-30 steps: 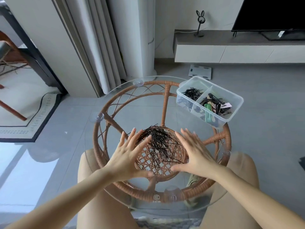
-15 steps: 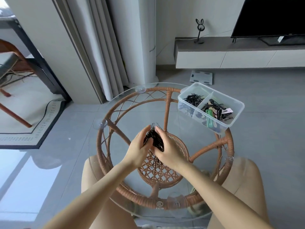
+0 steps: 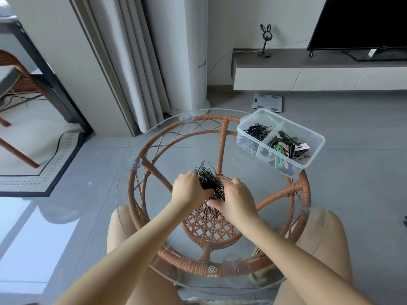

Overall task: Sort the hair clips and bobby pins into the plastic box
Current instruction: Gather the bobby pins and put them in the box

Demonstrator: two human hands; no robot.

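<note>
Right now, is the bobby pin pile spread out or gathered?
Gathered: both hands, left hand and right hand, press the bobby pins into one bunch; a few strays lie below.

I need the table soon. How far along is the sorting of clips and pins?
Done: coloured and black hair clips fill one compartment of the clear plastic box, some black bobby pins the other. In hand: left hand and right hand squeeze a big bundle of pins. Left: boxing it, plus strays.
</note>
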